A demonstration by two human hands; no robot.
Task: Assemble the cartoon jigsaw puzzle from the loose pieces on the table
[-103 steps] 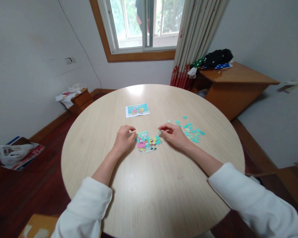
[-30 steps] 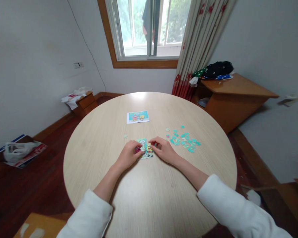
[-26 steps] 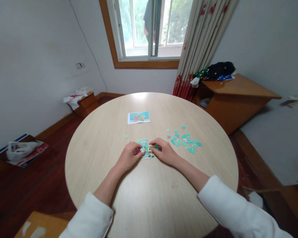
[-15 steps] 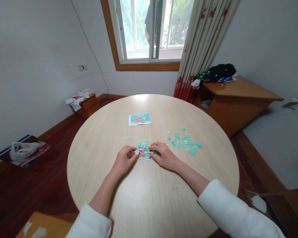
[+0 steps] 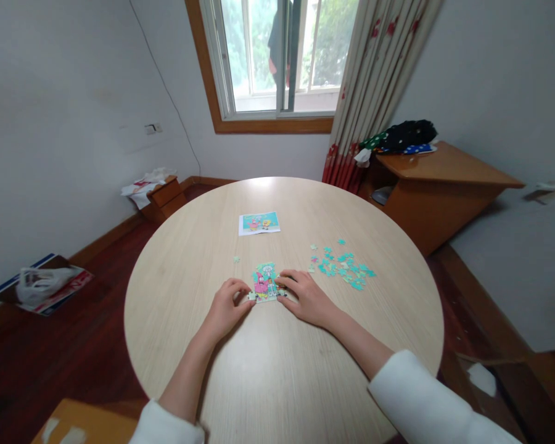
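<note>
Pale green, a small knobbed jigsaw piece is now sitting near the lower-left corner of the turquoise-and-pink, part-assembled cartoon jigsaw, between 7 and 8 o'clock; half a second ago it was nearer 9 o'clock. The left hand is pinching it between thumb and fingertip, other fingers curling. The right hand is keeping its place at 3 o'clock, thumb and fingers parting over the edge; whether it is gripping anything, I cannot tell.

The jigsaw is lying flat on the round, pale wood-grained desk, showing a pink figure leftward and a pale green one beside it; the right hand is hiding its right part. Loose turquoise and pale green pieces are scattering between 2 and 3 o'clock; a white-bordered printed picture is lying at 12.
</note>
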